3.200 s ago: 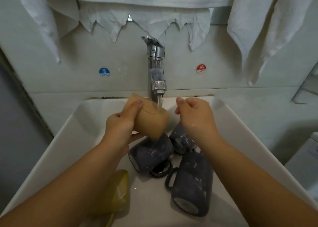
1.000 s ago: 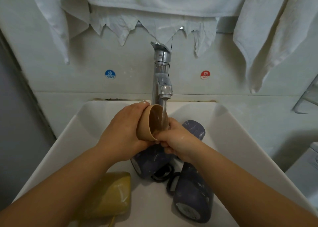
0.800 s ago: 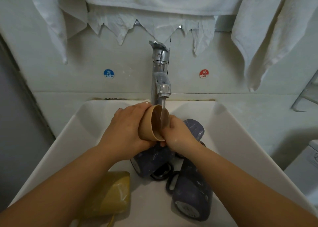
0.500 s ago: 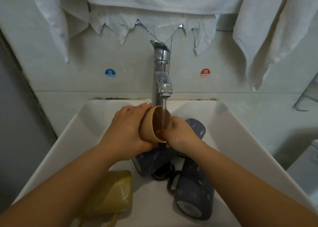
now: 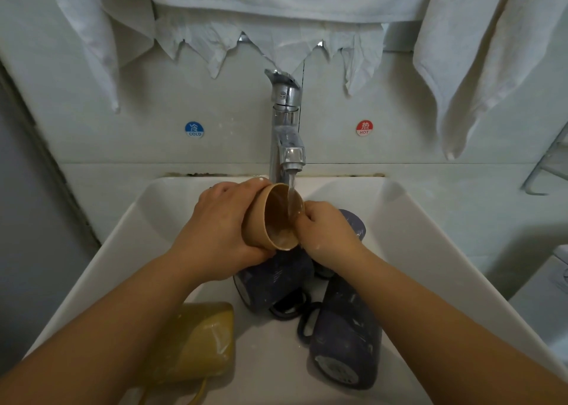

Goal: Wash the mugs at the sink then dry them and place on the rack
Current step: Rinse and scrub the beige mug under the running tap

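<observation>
The step in hand looks to be rinsing the inside of the tan mug (image 5: 272, 217) under the tap (image 5: 287, 128), and to do it well I'd keep the mouth tipped toward the stream so water sweeps the whole inner wall, turn the mug slowly, and rub the rim all the way round. The left hand (image 5: 219, 229) wraps round the mug's outer wall, fingers curled over the top and thumb beneath. The right hand (image 5: 325, 229) sits against the rim on the far side, fingers curled at the lip; whether they reach inside I cannot tell. The mug is between both hands, over the sink (image 5: 430, 251), just above three dark mugs (image 5: 344, 337) lying on their sides. A yellow mug (image 5: 196, 340) lies near the left forearm.
</observation>
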